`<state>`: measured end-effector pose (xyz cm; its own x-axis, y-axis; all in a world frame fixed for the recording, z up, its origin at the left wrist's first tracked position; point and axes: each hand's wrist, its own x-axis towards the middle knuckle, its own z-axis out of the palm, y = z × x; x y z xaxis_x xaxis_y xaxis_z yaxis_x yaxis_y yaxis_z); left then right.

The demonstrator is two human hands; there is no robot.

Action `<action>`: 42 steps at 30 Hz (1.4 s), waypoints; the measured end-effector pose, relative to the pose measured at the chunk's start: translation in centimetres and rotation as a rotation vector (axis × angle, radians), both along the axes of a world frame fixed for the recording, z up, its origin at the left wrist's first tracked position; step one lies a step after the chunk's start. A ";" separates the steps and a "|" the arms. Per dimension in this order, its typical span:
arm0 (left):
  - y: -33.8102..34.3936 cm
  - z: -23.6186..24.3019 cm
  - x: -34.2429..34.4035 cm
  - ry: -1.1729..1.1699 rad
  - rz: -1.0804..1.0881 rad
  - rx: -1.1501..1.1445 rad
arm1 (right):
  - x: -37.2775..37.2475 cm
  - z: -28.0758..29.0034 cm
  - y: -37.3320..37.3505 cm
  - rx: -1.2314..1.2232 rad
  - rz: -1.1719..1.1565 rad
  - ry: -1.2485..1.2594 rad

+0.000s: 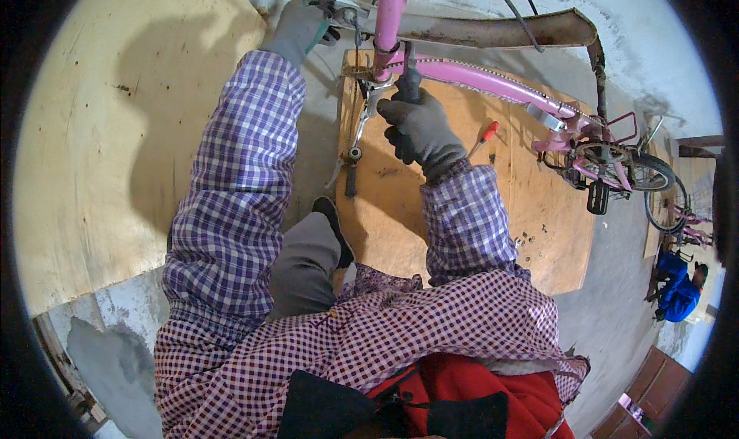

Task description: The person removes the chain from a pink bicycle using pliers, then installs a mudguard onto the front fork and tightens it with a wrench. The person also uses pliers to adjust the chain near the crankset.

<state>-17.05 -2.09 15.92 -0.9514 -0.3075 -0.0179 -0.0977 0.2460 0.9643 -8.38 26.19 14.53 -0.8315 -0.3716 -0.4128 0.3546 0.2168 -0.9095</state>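
A pink bicycle frame lies across a plywood sheet in front of me. My left hand, in a grey glove, grips a part near the top of the pink tube. My right hand, also gloved, is closed around a dark tool handle pressed at the crank area. The silver crank arm with a black pedal hangs below my hands. A red-handled screwdriver lies on the board just right of my right hand.
A rusty mudguard curves behind the frame. The wheel and rear rack sit at the right. A large plywood panel lies on the left. A person in blue crouches far right beside another pink bicycle. My shoe rests on the board.
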 end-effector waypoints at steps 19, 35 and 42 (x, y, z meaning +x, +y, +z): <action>-3.9 -6.8 -3.5 0.243 -0.160 -0.520 | -0.5 -6.1 -3.5 -0.144 -0.181 0.323; -1.2 -2.9 -1.7 0.233 -0.182 -0.914 | 0.0 2.9 -0.1 -0.141 -0.028 -0.188; -4.1 -9.4 -5.1 0.459 -0.216 -0.714 | -0.2 -2.1 -1.8 -0.124 -0.183 0.057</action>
